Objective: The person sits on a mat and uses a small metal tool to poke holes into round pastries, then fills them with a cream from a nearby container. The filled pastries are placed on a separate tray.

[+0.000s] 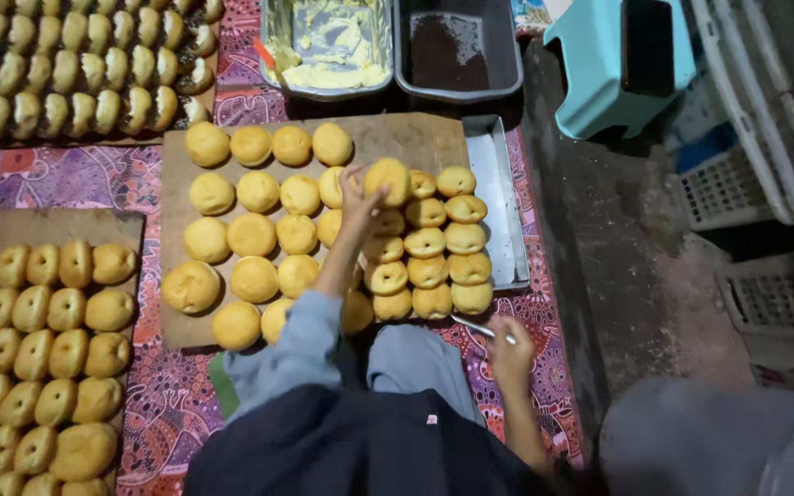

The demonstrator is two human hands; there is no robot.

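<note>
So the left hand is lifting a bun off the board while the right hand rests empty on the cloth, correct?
Not quite. In the head view the right hand is not empty: it holds a thin metal tool. The left hand does lift a bun above the board.

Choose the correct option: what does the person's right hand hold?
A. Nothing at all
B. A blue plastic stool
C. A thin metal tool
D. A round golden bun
C: the right hand is closed around a thin metal tool that points toward the tray, while the left hand lifts a round bun above the others.
</note>
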